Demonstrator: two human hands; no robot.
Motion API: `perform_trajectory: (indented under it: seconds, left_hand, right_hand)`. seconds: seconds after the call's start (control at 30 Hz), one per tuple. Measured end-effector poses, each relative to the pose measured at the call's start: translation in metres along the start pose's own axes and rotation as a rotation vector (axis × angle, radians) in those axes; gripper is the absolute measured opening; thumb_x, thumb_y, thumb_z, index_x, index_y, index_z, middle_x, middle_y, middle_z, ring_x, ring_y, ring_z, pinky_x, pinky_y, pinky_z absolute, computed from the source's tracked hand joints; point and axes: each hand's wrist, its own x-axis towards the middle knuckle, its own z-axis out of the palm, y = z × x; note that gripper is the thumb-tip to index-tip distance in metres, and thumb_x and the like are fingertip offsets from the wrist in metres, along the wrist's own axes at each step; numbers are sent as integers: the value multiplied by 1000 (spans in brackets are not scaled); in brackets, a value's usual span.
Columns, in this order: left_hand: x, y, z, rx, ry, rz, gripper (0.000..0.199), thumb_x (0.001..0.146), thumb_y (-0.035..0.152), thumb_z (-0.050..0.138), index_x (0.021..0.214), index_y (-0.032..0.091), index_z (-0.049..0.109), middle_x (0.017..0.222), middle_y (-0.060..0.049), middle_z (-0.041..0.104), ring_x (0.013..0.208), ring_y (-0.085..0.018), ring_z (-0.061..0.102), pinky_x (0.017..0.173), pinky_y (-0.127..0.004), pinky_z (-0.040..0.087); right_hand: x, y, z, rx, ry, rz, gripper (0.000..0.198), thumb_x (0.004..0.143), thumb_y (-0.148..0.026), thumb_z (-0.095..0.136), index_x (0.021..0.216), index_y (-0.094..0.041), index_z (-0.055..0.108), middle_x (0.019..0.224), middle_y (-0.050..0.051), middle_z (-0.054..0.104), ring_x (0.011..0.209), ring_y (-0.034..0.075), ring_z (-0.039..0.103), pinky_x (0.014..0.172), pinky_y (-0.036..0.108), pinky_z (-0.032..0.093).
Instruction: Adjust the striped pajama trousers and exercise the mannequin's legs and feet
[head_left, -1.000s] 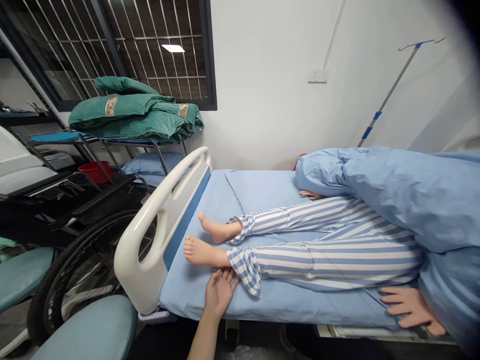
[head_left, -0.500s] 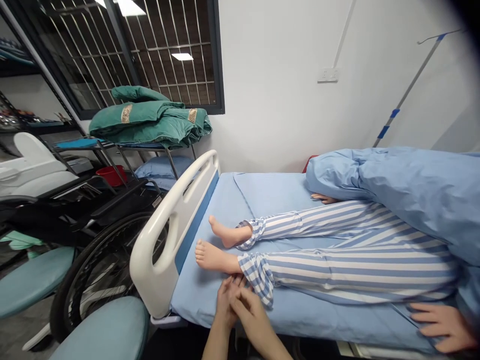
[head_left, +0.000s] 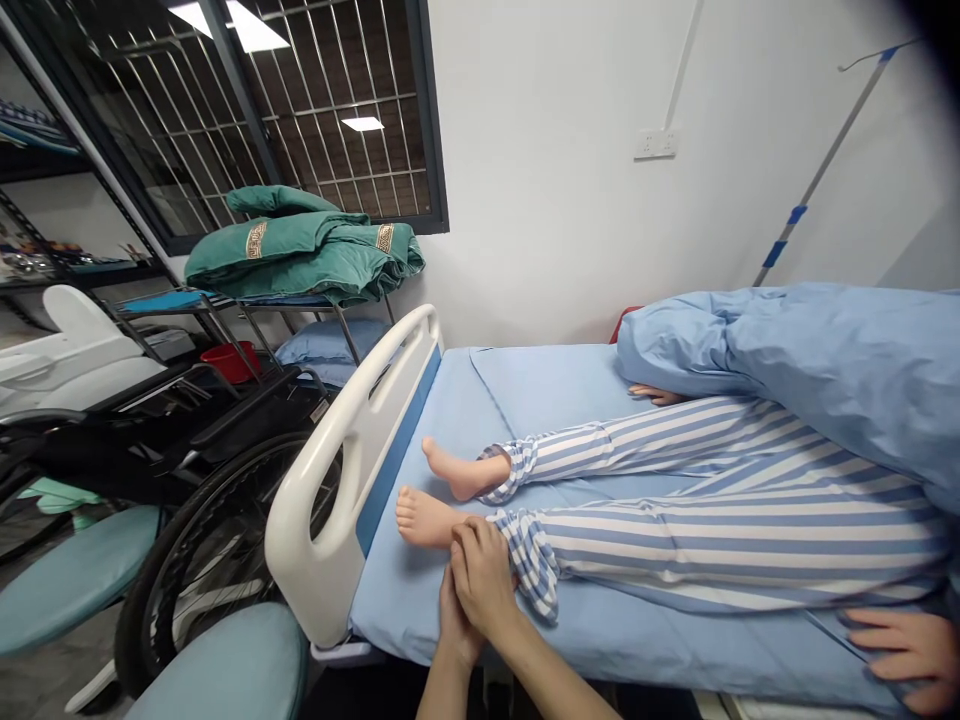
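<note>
A manikin in blue-and-white striped trousers (head_left: 645,545) lies on the bed with both bare feet showing. My right hand (head_left: 482,578) lies over the ankle of the nearer foot (head_left: 425,518), its fingers bent and pressed together on the ankle beside the rolled trouser cuff (head_left: 534,560). Beneath it, my left hand (head_left: 454,618) reaches in at the underside of the same ankle; its fingers are hidden behind my right hand and the ankle. The farther foot (head_left: 455,470) rests on the sheet, untouched.
A white footboard (head_left: 330,560) rises left of the feet. Beyond it are a wheelchair (head_left: 217,500), stools (head_left: 225,665) and a stacked green quilt (head_left: 300,250). A blue quilt (head_left: 810,350) covers the manikin's upper part. An IV pole (head_left: 825,160) stands at the back right.
My right hand has moved from beside my left hand up onto the nearer ankle, fingers now over it. My left hand stays low beneath. The view has shifted slightly.
</note>
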Motion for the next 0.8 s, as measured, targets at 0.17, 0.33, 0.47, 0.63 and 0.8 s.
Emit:
perform_trajectory:
  seconds: [0.17, 0.33, 0.47, 0.63, 0.8]
  left_hand:
    - [-5, 4, 4, -136, -142, -240, 35, 78, 43, 42, 102, 22, 57, 116, -7, 54, 120, -23, 37, 99, -41, 26]
    - [-10, 9, 14, -224, -189, -277, 33, 80, 38, 41, 105, 23, 57, 115, -5, 56, 122, -21, 34, 101, -38, 24]
    - [-13, 9, 18, -253, -180, -256, 31, 81, 33, 41, 106, 24, 57, 112, -4, 58, 119, -20, 38, 100, -36, 24]
    - [-12, 6, 14, -274, -128, -215, 26, 80, 29, 40, 96, 24, 60, 102, -4, 62, 112, -19, 46, 97, -34, 28]
    - [-11, 4, 10, -306, -135, -250, 22, 81, 30, 40, 81, 21, 60, 89, -4, 63, 93, -18, 55, 89, -35, 35]
  right_hand:
    - [7, 18, -1, -190, -8, -22, 30, 86, -26, 33, 109, -19, 51, 101, 9, 54, 99, 21, 44, 94, 40, 23]
    - [15, 24, -1, -279, -115, 22, 38, 87, -42, 31, 106, -17, 52, 93, 10, 58, 95, 22, 47, 93, 41, 22]
    - [23, 23, -3, -316, -179, 14, 45, 87, -46, 24, 100, -16, 55, 88, 10, 60, 91, 22, 51, 90, 40, 25]
    - [36, 21, 2, -333, -261, 48, 54, 88, -48, 16, 91, -16, 59, 86, 11, 62, 85, 22, 55, 79, 36, 32]
    - [50, 25, 6, -302, -391, 90, 65, 87, -50, 8, 88, -14, 62, 85, 13, 64, 80, 22, 59, 72, 34, 36]
